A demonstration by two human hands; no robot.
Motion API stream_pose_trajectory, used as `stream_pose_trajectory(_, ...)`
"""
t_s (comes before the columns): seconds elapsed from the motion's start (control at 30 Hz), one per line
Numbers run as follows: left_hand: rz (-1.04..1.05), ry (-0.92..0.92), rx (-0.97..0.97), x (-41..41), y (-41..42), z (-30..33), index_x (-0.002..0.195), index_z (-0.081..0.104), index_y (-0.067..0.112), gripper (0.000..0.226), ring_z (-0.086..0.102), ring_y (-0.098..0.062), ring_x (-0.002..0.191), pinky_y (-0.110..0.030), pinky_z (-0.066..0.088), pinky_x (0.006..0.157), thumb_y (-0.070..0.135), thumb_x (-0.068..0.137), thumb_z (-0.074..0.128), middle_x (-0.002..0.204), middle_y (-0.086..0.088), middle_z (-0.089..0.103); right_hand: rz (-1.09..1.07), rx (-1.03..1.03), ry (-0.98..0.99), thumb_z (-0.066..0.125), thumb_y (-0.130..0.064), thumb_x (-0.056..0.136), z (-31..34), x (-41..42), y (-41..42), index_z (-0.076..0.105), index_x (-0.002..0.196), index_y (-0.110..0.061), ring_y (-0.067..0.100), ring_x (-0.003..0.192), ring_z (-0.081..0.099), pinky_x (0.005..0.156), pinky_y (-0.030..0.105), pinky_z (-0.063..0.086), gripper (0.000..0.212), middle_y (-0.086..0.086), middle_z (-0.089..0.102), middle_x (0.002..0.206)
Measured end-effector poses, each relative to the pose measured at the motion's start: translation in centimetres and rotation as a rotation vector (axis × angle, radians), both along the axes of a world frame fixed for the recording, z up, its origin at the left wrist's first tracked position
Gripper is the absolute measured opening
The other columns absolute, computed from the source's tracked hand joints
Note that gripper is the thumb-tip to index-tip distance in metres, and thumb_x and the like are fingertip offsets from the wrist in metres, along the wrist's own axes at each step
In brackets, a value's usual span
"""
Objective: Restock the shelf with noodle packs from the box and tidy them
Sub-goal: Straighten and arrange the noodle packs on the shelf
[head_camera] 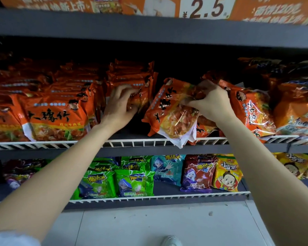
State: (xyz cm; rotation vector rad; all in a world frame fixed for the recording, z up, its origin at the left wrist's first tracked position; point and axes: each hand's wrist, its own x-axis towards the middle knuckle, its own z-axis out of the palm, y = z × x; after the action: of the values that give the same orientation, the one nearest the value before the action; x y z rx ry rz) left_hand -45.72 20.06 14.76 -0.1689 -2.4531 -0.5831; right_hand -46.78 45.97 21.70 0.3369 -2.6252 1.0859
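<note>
Right now the tilted noodle pack [169,110] leans on the shelf [149,139] rail, long axis slanting up and right, directly under the right hand [210,102], whose curled fingers pinch its upper edge. Further left, the left hand [119,103] grips the upright stack [132,80] with fingers curled round its end pack.

Glossy, crinkled plastic film on orange noodle packs [169,110]; white-coated wire rail [142,142] fronting matt grey shelf [149,27]; smooth pale floor tiles [132,226] near.
</note>
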Motion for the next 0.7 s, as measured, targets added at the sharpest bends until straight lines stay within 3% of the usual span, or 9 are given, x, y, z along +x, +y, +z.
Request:
stream_pose_trajectory(0.07,-0.044,-0.029,0.186,0.4,-0.4,0.4,0.127,0.054,0.013,0.036,0.038,-0.024,0.129,-0.036,0.033,0.107,0.023,0.093,0.054,0.135,-0.009,0.044,0.027,-0.238,-0.057,0.080,-0.039,0.071,-0.2,0.2,-1.0,0.055,0.120,-0.017,0.028,0.095,0.065,0.081,0.044,0.056,0.059,0.004,0.063,0.116)
stream_pose_trajectory(0.17,-0.064,-0.217,0.705,1.0,-0.6,2.9,0.139,0.043,0.024,0.072,0.036,-0.016,0.135,-0.038,0.026,0.113,0.068,0.085,0.027,0.147,0.001,0.040,0.041,-0.496,-0.063,0.081,-0.040,0.067,-1.4,0.2,-3.8,0.056,0.113,-0.020,0.024,0.095,0.065,0.076,0.047,0.057,0.057,-0.003,0.065,0.105)
stream_pose_trajectory(0.23,-0.047,-0.293,0.787,0.6,-1.0,4.2,0.141,0.038,0.028,0.083,0.037,-0.016,0.134,-0.032,0.027,0.109,0.080,0.078,0.026,0.148,0.002,0.039,0.061,-0.612,-0.071,0.082,-0.031,0.071,-2.5,0.2,-6.1,0.055,0.106,-0.020,0.017,0.094,0.064,0.078,0.045,0.057,0.046,-0.009,0.063,0.095)
stream_pose_trajectory(0.33,0.098,-0.369,0.487,0.5,-1.1,5.2,0.141,0.037,0.020,0.077,0.045,-0.023,0.127,-0.032,0.037,0.101,0.061,0.080,0.061,0.141,-0.004,0.047,0.090,-0.648,-0.038,0.077,-0.018,0.078,-4.3,0.3,-8.5,0.052,0.098,-0.016,0.004,0.085,0.061,0.075,0.028,0.051,0.032,-0.008,0.063,0.090)
stream_pose_trajectory(0.4,0.133,-0.316,0.433,0.4,-1.4,5.2,0.137,0.041,0.016,0.077,0.049,-0.022,0.123,-0.032,0.040,0.098,0.036,0.073,0.078,0.135,-0.005,0.052,0.091,-0.568,0.013,0.076,-0.020,0.080,-5.4,0.1,-9.1,0.053,0.099,-0.013,0.007,0.082,0.061,0.071,0.028,0.050,0.031,-0.004,0.065,0.092)
stream_pose_trajectory(0.5,0.168,-0.212,0.297,0.6,-2.3,5.0,0.132,0.046,0.020,0.072,0.052,-0.024,0.119,-0.037,0.044,0.099,0.037,0.070,0.080,0.131,-0.005,0.054,0.106,-0.341,0.103,0.073,-0.026,0.081,-6.2,-0.2,-9.2,0.054,0.103,-0.015,0.022,0.088,0.063,0.070,0.039,0.054,0.031,0.002,0.066,0.099)
stream_pose_trajectory(0.6,0.337,-0.156,0.028,1.3,-2.8,4.7,0.138,0.040,0.022,0.068,0.037,-0.032,0.130,-0.044,0.037,0.106,0.043,0.080,0.070,0.140,-0.012,0.040,0.103,0.001,0.229,0.068,-0.031,0.085,-6.2,-0.6,-9.4,0.059,0.115,-0.012,0.032,0.102,0.057,0.069,0.033,0.048,0.036,0.008,0.059,0.117)
stream_pose_trajectory(0.7,0.335,0.135,-0.319,1.8,-2.8,4.3,0.136,0.044,0.013,0.064,0.031,-0.038,0.131,-0.043,0.031,0.108,0.028,0.079,0.071,0.132,-0.020,0.045,0.122,0.316,0.216,0.062,-0.027,0.088,-6.4,-0.6,-9.7,0.060,0.117,-0.014,0.033,0.115,0.046,0.078,0.037,0.047,0.032,0.009,0.046,0.132)
